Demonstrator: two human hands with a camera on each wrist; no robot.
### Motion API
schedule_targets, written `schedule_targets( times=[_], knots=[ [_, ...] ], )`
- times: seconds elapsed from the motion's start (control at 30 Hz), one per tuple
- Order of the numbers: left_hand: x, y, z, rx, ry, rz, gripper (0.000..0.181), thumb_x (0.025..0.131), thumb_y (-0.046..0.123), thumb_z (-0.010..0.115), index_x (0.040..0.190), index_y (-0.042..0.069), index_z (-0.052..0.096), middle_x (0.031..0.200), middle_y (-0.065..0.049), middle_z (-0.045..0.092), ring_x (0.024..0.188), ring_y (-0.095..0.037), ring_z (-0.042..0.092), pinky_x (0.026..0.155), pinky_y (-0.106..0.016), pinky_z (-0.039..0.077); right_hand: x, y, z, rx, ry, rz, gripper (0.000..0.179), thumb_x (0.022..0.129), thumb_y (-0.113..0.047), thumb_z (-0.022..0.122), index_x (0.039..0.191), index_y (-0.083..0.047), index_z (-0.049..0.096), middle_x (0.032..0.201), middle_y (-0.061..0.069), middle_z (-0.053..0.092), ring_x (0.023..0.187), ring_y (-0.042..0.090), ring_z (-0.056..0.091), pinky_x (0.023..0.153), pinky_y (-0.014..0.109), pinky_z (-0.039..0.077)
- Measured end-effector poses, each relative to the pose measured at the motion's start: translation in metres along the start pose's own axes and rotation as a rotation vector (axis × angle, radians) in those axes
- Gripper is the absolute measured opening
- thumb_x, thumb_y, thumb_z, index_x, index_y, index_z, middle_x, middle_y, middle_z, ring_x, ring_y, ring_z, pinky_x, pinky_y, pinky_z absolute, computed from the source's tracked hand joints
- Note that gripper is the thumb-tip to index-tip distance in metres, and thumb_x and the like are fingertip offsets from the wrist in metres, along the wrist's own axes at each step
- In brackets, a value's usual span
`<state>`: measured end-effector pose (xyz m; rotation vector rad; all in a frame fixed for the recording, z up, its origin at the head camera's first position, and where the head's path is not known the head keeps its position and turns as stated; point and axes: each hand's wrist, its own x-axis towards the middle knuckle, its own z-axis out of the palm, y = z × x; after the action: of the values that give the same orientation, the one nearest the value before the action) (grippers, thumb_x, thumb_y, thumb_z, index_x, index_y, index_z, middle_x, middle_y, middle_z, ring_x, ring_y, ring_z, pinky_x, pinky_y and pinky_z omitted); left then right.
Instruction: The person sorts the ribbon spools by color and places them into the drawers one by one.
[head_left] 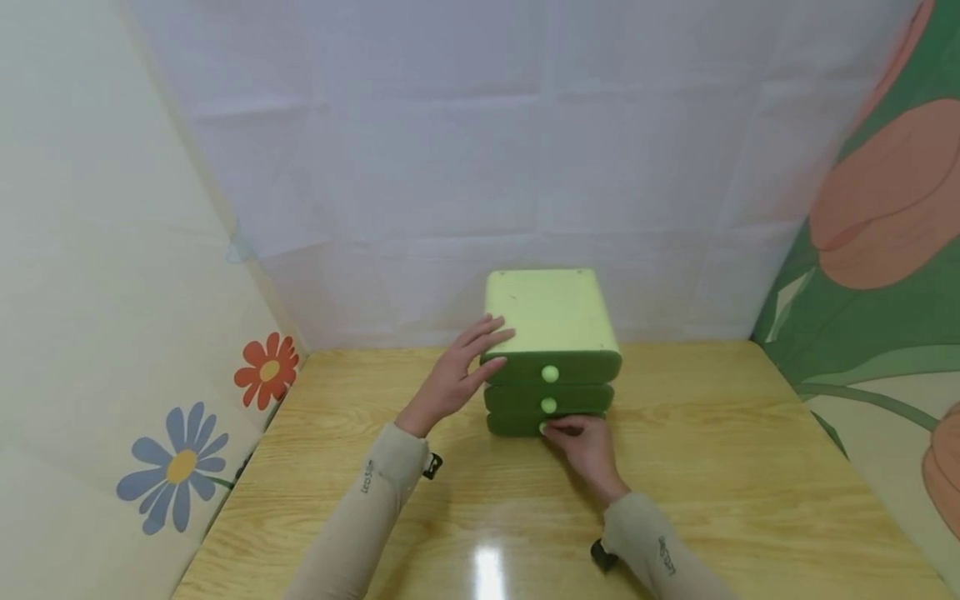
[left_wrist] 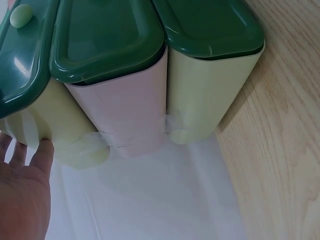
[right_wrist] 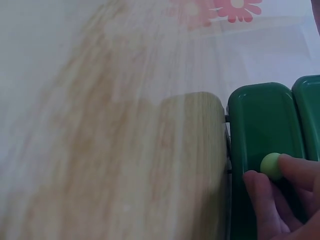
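A small chest of drawers (head_left: 551, 308) with a pale green top and three dark green fronts stands on the table. Each front has a round light green knob; the top knob (head_left: 550, 374) and middle knob (head_left: 549, 405) are uncovered. My left hand (head_left: 453, 375) rests against the chest's upper left edge, fingers extended onto the top. Low at the front, my right hand (head_left: 588, 450) pinches the bottom drawer's knob (right_wrist: 271, 166) between thumb and fingers. All drawers look closed. In the left wrist view, the chest's side shows a pink middle section (left_wrist: 125, 110) between yellowish ones.
The wooden table (head_left: 697, 450) extends around the chest. Behind it hangs a white cloth (head_left: 525, 167). A flower-patterned panel (head_left: 90, 333) stands at the left, and a green panel with large pink shapes (head_left: 885, 192) at the right.
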<state>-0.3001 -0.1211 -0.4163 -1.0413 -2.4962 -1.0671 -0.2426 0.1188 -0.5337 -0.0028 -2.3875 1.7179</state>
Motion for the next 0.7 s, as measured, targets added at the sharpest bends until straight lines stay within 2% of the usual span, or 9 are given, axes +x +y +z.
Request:
schedule_targets(
  times=[0.7],
  knots=[
    [0.0,0.0,0.0,-0.01,-0.005,-0.011,0.047,0.108,0.03,0.057,0.155,0.029,0.05,0.168,0.007,0.035,0.16,-0.015,0.019,0.128,-0.049,0.028,0.0,-0.01,-0.001,0.012,-0.002,0.039,0.009,0.082,-0.003,0.086,0.088,0.001,0.082,0.092,0.014,0.079,0.085,0.016,0.073,0.075,0.016,0.054]
  ],
)
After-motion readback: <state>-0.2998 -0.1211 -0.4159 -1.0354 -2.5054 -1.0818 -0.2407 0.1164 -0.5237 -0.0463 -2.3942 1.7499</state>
